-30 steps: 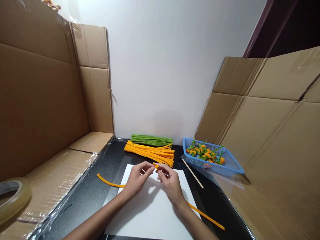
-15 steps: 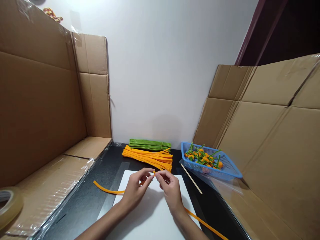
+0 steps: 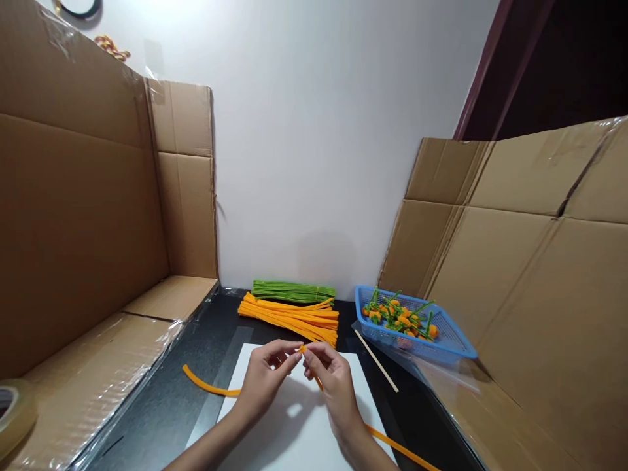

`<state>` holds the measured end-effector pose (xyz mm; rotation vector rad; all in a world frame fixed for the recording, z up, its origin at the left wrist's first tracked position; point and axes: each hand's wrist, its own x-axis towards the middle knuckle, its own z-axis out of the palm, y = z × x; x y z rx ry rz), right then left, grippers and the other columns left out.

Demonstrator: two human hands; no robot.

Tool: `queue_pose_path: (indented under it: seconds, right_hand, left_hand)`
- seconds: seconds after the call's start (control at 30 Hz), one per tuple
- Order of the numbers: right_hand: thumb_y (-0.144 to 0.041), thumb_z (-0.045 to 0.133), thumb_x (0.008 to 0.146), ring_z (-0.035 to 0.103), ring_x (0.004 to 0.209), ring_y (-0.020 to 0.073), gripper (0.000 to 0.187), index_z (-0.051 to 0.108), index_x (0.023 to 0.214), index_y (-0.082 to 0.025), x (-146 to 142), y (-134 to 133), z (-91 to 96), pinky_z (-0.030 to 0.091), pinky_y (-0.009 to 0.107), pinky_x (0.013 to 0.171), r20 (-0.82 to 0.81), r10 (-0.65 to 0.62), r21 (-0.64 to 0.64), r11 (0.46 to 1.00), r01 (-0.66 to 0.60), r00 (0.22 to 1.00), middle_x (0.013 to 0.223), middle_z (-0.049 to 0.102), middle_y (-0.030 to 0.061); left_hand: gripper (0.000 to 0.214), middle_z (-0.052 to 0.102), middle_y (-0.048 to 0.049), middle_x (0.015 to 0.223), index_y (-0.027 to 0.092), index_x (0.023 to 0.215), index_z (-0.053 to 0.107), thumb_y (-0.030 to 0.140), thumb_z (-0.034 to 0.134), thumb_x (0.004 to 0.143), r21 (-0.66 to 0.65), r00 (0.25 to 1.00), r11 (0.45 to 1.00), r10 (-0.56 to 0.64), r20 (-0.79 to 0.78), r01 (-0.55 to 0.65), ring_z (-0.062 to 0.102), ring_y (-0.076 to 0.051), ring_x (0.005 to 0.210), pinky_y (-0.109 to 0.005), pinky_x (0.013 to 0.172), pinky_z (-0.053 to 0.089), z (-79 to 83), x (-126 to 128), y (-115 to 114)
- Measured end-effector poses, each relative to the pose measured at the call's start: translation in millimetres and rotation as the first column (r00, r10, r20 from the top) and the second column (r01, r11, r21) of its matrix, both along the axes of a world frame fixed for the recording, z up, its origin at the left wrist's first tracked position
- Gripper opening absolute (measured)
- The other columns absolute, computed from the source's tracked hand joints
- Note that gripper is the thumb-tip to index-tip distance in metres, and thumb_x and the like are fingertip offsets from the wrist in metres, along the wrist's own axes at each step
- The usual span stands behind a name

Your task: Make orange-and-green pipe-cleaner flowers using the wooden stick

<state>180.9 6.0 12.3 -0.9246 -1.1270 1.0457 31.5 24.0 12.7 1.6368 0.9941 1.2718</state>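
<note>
My left hand [image 3: 265, 383] and my right hand [image 3: 331, 383] meet above a white sheet of paper [image 3: 294, 438], both pinching one long orange pipe cleaner [image 3: 206, 386] near its middle. One end of it trails left across the black table, the other runs down to the right past my right wrist. Just behind my hands lies a bundle of orange pipe cleaners [image 3: 289, 317], with a bundle of green pipe cleaners [image 3: 294, 292] beyond it against the wall.
A blue basket [image 3: 454, 343] at the right holds several small orange-and-green pipe-cleaner pieces. A thin wooden stick [image 3: 375, 360] lies beside it. Cardboard panels [image 3: 73, 216] stand on both sides. A roll of clear tape [image 3: 14, 412] sits at the far left.
The camera view has tilted up a little, so everything sits lower in the picture. My hands stay together on the orange pipe cleaner, fingers working its middle.
</note>
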Motion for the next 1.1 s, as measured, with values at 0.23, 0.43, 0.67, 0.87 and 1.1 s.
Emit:
queue_pose_path:
  seconds: [0.23, 0.43, 0.67, 0.87, 1.1]
  right_hand:
    - [-0.048, 0.080, 0.070, 0.049, 0.059, 0.0120, 0.033, 0.073, 0.075, -0.016, 2, 2, 0.2, 0.040, 0.026, 0.058, -0.051, -0.013, -0.035, 0.999, 0.011, 0.999, 0.065, 0.060, 0.0014]
    - [-0.046, 0.080, 0.070, 0.048, 0.062, 0.0121, 0.031, 0.071, 0.074, -0.016, 0, -1, 0.8, 0.040, 0.026, 0.062, -0.114, 0.008, -0.064, 0.998, -0.015, 0.993, 0.066, 0.057, 0.0001]
    - [-0.042, 0.080, 0.071, 0.048, 0.063, 0.0119, 0.030, 0.068, 0.076, -0.016, -1, -3, 1.6, 0.040, 0.026, 0.065, -0.196, 0.090, -0.081, 0.991, -0.108, 0.976, 0.069, 0.058, 0.0003]
    - [-0.040, 0.082, 0.068, 0.050, 0.064, 0.0119, 0.031, 0.067, 0.075, -0.015, -1, -4, 4.1, 0.040, 0.025, 0.066, -0.223, 0.107, -0.125, 0.983, -0.137, 0.969, 0.067, 0.058, -0.0003]
    - [-0.034, 0.083, 0.064, 0.050, 0.060, 0.0098, 0.028, 0.066, 0.070, -0.014, 2, -4, 10.0, 0.039, 0.022, 0.059, -0.302, 0.157, -0.228, 0.946, -0.231, 0.940, 0.066, 0.057, -0.0006]
  left_hand:
    - [0.041, 0.074, -0.0081, 0.076, 0.017, 0.095, 0.078, 0.050, 0.077, 0.071, -0.135, 0.990, 0.989, -0.040, 0.138, 0.059, 0.058, -0.014, 0.060, -0.025, 0.057, 0.046, 6.0, 3, 1]
    - [0.038, 0.075, -0.0096, 0.078, 0.016, 0.085, 0.079, 0.050, 0.078, 0.069, -0.164, 0.981, 0.981, -0.069, 0.181, 0.099, 0.058, -0.014, 0.060, -0.025, 0.057, 0.047, 13.1, 4, 0]
    - [0.041, 0.075, -0.0096, 0.080, 0.016, 0.091, 0.078, 0.051, 0.079, 0.069, -0.172, 0.979, 0.980, -0.067, 0.191, 0.101, 0.059, -0.015, 0.061, -0.025, 0.058, 0.047, 11.0, 5, -1]
    - [0.028, 0.074, -0.0065, 0.080, 0.018, 0.093, 0.077, 0.042, 0.071, 0.080, -0.039, 0.999, 0.999, -0.029, 0.027, 0.030, 0.059, -0.013, 0.063, -0.022, 0.058, 0.044, 8.9, 3, -3]
    - [0.014, 0.071, -0.0040, 0.083, 0.020, 0.087, 0.075, 0.026, 0.063, 0.089, 0.295, 0.994, 0.955, 0.010, -0.109, 0.022, 0.065, -0.013, 0.073, -0.019, 0.060, 0.047, 7.9, -2, -4]
